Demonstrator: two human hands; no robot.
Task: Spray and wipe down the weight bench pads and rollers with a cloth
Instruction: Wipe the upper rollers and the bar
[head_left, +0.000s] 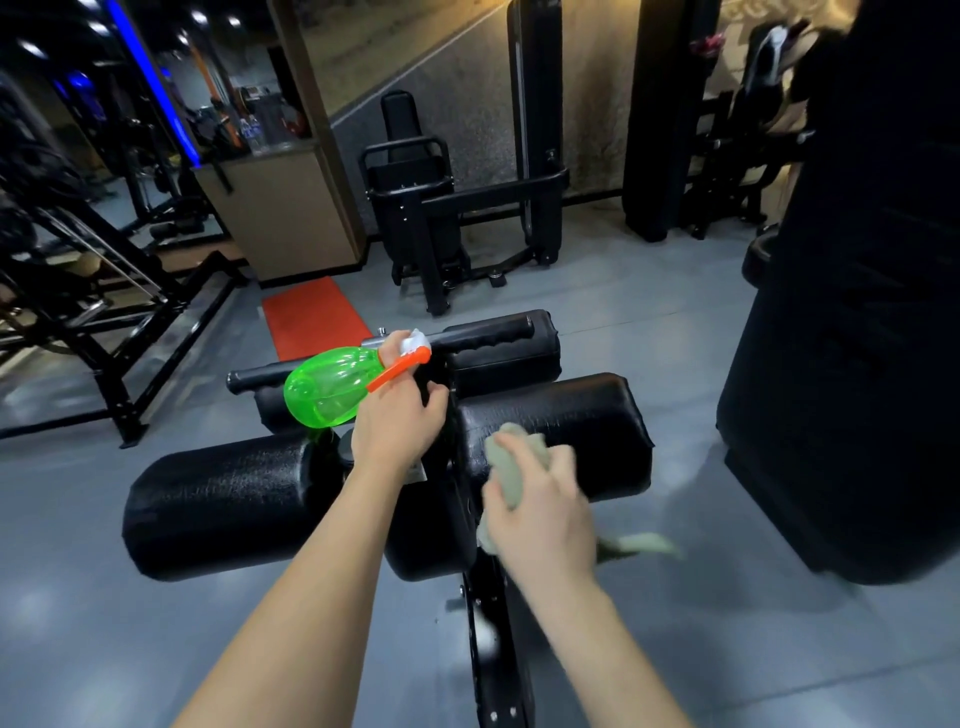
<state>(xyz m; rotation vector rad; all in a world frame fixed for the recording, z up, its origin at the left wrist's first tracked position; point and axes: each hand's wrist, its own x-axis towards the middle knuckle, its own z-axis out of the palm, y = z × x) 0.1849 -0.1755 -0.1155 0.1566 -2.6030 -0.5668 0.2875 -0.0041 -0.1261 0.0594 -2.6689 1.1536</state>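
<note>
In the head view we are looking down at four black rollers on the bench frame (488, 649): the near left roller (223, 499), the near right roller (561, 431), the far left roller (267, 408) and the far right roller (504, 358). Each is lying with its long axis from 9 to 3 o'clock, tilting up a little at the right.

We are counting one spray bottle (332, 387), one cloth (511, 462) and two bare hands. The left arm is lying nearly straight ahead of us. The left hand (397, 421) is clasping the bottle's neck in a closed grip, above the two left rollers. The bottle is lying almost sideways, with its green base pointing to 8 o'clock and its white nozzle (415, 342) to 2 o'clock.

The right hand (540, 499) is blurring at 4 o'clock of the left hand. Its grip is bunching the cloth on the near right roller, and a loose tail is trailing toward 4 o'clock.

An orange mat (311, 317) is lying on the floor (104, 623) at 11 o'clock.
</note>
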